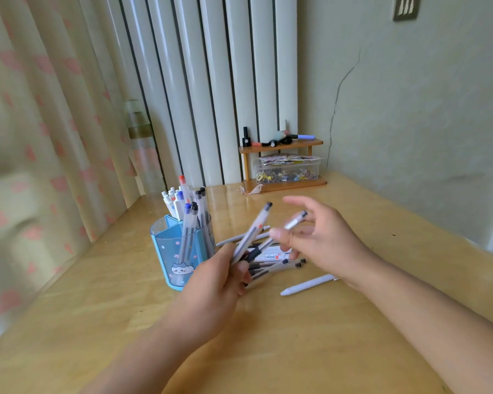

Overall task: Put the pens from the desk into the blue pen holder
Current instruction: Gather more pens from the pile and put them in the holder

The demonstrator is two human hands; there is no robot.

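A blue translucent pen holder (pixel 172 251) with a cat drawing stands on the wooden desk (pixel 268 336), left of centre, with several pens upright in it. My left hand (pixel 211 285) is just right of the holder, shut on a clear pen with a black cap (pixel 254 227) that points up and to the right. My right hand (pixel 322 237) hovers over a pile of pens (pixel 271 258) on the desk and pinches a second pen (pixel 296 219) between thumb and fingers. A pale grey pen (pixel 308 284) lies apart, right of the pile.
A small wooden shelf (pixel 282 163) with a clear box of clips and small items stands at the desk's back by the wall. A clear bottle (pixel 143 146) stands behind the holder near the curtain. A white radiator runs behind the desk.
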